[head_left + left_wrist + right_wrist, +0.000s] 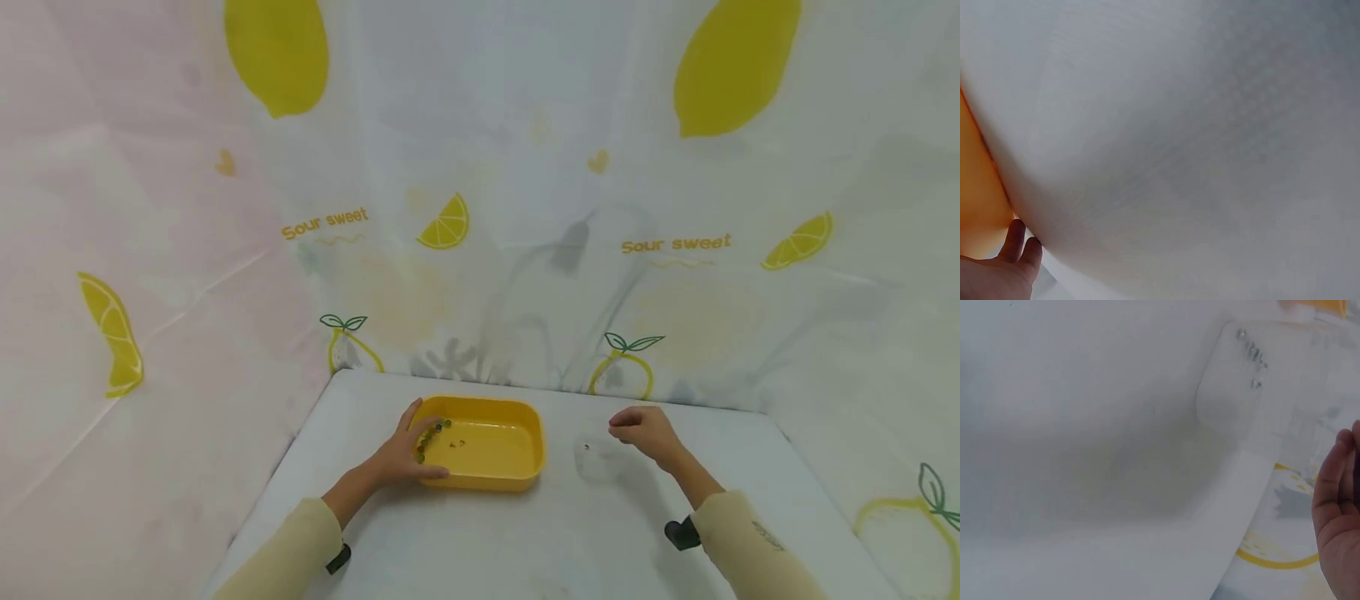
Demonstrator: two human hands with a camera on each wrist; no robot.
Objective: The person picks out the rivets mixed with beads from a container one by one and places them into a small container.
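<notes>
A yellow plastic tray (491, 482) stands on the white table. My left hand (401, 450) holds its left end, thumb along the near rim and fingers at the far left. Several small dark and greenish marbles (424, 440) line the tray's left side, and tiny clear pieces (462, 442) lie on its floor. To the right is a clear plastic box (592, 467) with several small shiny pieces (1252, 351) inside. Above and right of this box is my right hand (647, 432), its fingertips drawn together. Anything between those fingertips is hidden.
The white table (480, 558) ends at a lemon-printed curtain (495, 275) behind, with more curtain on both sides. Black wrist straps (681, 533) show at the sleeve cuffs. The right arm's shadow falls across the table beside the clear box.
</notes>
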